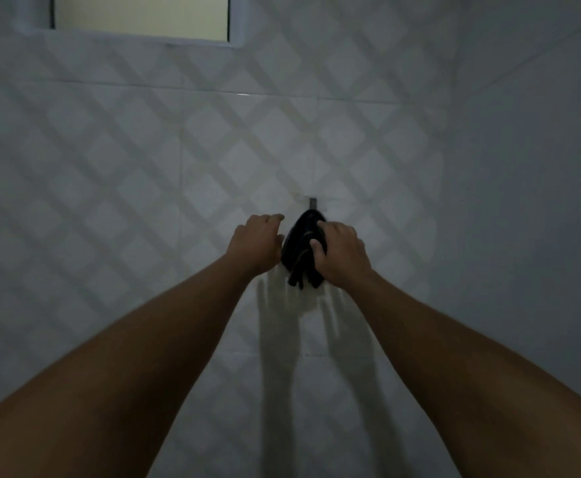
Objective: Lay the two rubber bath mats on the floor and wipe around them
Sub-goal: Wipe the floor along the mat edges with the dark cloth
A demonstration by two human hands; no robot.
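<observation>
So from the head view, everything hangs (literally) on one spot: a black bunched-up cloth (301, 243) dangling off a small metal wall hook (313, 202) on the white diamond-patterned tile wall (109, 167), straight ahead at the far end of both outstretched arms. Its long axis runs straight up and down, top at the hook, loose tail pointing to the floor. The right hand (342, 251) is the one on it, thumb across the front and fingers wrapped around the right side, so it's gripping the fabric. The left hand (258, 241) sits just left of the cloth, fingers loosely bent with nothing in them; whether it brushes the edge I can't tell. My guess is the next move is lifting the cloth up and off the hook, and the right hand is placed for that. Count: one cloth, one hook, two hands, one frosted window (140, 15) up at the far left, and zero rubber bath mats in view.
</observation>
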